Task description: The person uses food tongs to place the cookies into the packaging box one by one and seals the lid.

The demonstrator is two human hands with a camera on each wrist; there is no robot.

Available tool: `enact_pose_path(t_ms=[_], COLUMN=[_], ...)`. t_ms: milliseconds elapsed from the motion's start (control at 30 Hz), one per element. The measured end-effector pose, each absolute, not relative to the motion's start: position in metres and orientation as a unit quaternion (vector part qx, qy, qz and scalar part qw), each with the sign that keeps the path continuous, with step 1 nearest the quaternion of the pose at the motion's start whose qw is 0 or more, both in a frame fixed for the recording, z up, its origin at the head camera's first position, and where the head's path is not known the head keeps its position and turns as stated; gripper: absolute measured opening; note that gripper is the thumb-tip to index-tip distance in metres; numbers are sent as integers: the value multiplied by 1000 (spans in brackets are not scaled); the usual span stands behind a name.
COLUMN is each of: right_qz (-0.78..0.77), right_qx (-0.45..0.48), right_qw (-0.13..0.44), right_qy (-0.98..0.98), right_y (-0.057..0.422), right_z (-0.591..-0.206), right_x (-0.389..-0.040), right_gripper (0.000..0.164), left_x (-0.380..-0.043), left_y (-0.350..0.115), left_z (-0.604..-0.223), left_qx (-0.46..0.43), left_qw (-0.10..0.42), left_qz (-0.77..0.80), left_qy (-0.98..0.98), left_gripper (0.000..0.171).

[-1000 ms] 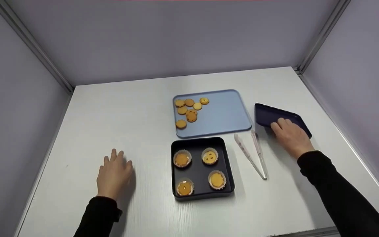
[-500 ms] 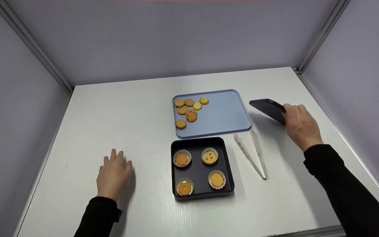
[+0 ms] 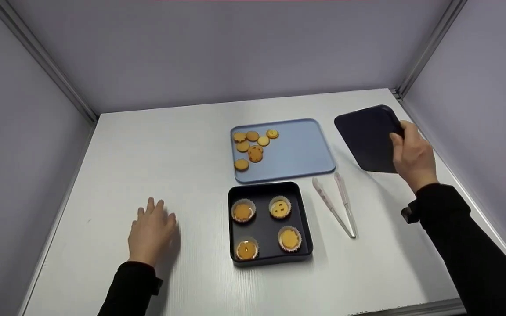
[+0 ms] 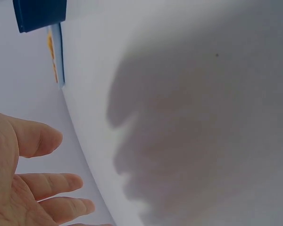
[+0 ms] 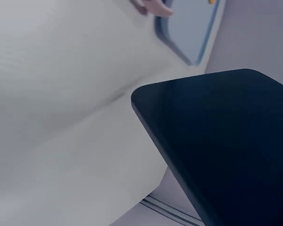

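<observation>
My right hand (image 3: 414,153) grips a dark navy lid (image 3: 369,138) by its right edge, thumb on the face turned toward me. The lid is tilted up above the right side of the table, and it fills much of the right wrist view (image 5: 217,141). My left hand (image 3: 151,235) holds nothing, its fingers spread over the table at the left. Between the hands stands a square black box (image 3: 264,232) with several paper cups in it, each holding a cookie, such as the cup (image 3: 290,239) at its front right.
Behind the box lies a light blue tray (image 3: 299,149) with several cookies (image 3: 255,153) at its left side. Tongs (image 3: 343,210) with pinkish tips lie spread to the right of the box. Grey walls (image 3: 244,52) enclose the white table (image 3: 169,145) at the back and sides.
My right hand has lifted the lid off the table and turned it over, so its flat face now shows toward me. The left hand has stayed in place.
</observation>
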State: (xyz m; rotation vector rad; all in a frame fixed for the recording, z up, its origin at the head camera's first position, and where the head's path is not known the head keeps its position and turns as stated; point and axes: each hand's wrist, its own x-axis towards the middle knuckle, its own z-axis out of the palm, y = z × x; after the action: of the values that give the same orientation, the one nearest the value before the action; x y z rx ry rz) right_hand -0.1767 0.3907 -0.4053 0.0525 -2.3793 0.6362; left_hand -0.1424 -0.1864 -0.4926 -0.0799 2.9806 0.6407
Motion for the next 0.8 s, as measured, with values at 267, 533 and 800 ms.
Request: enact_pose_path(t_ms=[267,533,800], right_qz=[328,362,452], right_qx=[-41,-98,-110], right_qw=[268,193,139], right_qy=[-905,-907,-874], right_y=[391,392,399], right_z=[-391,-382,-386], right_x=[-176,-176,-177], right_gripper=[38,49,46], left_x=[-144,-145,-143], left_y=[-188,-189,-190], left_z=[-492,-491,-489], left_qx=[-23,-24,-26], left_qw=[47,44,38], left_qz=[210,219,215], left_qy=[976,975,976], left_gripper=[59,60,58])
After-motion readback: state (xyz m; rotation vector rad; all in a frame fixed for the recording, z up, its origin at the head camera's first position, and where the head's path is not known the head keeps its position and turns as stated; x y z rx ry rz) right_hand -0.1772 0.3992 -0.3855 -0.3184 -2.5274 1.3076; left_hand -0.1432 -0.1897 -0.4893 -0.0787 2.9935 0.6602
